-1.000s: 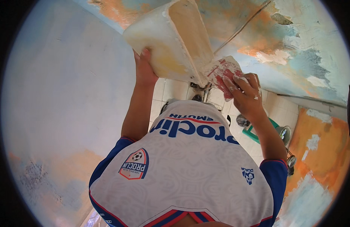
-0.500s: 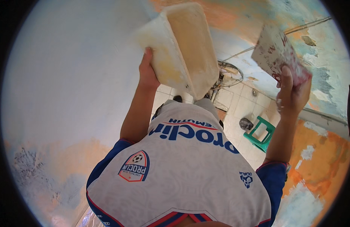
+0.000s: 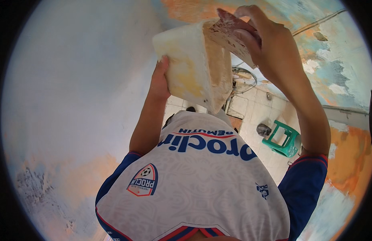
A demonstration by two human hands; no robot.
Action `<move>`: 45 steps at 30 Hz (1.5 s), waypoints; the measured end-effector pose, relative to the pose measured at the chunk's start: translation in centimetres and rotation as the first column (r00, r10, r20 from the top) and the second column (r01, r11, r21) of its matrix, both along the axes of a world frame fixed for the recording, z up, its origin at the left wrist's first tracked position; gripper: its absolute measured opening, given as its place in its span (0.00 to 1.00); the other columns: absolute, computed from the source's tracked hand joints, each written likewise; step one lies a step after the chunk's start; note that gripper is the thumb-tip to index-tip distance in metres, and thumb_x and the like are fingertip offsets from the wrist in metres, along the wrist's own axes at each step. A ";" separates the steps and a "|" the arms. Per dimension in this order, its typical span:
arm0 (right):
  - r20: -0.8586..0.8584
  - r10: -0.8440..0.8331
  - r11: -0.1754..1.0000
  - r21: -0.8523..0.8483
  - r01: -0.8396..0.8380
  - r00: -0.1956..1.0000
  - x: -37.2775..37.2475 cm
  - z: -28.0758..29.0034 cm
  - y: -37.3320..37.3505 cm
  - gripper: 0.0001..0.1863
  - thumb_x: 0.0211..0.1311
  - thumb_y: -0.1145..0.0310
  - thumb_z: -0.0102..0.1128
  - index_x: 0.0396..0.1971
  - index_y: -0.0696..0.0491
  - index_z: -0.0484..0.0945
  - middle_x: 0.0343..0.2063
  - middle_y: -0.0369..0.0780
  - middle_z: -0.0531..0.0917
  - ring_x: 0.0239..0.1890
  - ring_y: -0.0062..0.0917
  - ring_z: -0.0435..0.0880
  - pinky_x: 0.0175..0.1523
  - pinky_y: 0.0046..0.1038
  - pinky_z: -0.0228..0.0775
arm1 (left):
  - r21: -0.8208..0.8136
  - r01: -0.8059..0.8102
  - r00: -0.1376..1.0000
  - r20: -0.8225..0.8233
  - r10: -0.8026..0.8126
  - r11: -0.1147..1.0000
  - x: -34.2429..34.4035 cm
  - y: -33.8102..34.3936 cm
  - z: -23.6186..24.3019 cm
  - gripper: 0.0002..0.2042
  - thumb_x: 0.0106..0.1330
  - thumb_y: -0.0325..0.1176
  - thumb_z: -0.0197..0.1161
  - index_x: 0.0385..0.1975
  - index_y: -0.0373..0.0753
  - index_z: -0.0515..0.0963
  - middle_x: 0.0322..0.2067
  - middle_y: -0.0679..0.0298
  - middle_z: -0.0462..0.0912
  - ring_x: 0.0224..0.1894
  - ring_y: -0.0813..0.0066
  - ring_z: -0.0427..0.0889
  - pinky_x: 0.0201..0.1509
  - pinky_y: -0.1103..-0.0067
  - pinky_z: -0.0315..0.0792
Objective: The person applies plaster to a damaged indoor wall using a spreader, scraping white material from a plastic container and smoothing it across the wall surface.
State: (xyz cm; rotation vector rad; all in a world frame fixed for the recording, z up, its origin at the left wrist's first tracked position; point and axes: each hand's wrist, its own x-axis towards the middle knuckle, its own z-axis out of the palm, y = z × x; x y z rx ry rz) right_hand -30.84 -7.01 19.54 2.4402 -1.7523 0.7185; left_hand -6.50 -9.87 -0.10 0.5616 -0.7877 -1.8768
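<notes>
I have my left hand (image 3: 161, 78) closed on the side of a whitish, yellow-stained plastic container (image 3: 184, 68), held tilted in front of my chest with its open side to the right. My right hand (image 3: 266, 40) grips a flat spreader (image 3: 232, 36), dark red and smeared with pale material, at the container's upper right rim. The spreader partly covers the opening, and I cannot tell whether it touches the inside. The fingertips of my left hand behind the container are hidden.
Painted, patchy walls (image 3: 65, 88) surround me. Below are a tiled floor (image 3: 254, 100), a green plastic stool (image 3: 288, 140), a dark crumpled lump (image 3: 263, 129) beside it, coiled cable (image 3: 250, 78) and the tip of my dark footwear (image 3: 190, 109). A thin pipe or cable runs along the upper right wall.
My right hand and spreader swung out to the right half a second ago and are now back up at the container's rim. The container has shifted slightly rightward and down since then.
</notes>
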 end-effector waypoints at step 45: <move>0.533 0.022 0.879 0.392 -0.271 0.846 -16.5 -4.6 3.8 0.15 0.66 0.68 0.63 0.51 0.57 0.80 0.35 0.42 0.88 0.37 0.26 0.89 0.45 0.27 0.78 | -0.145 -0.057 0.992 0.100 0.072 0.988 -11.3 -1.7 3.2 0.32 0.77 0.56 0.45 0.70 0.36 0.60 0.63 0.56 0.72 0.63 0.62 0.74 0.65 0.66 0.72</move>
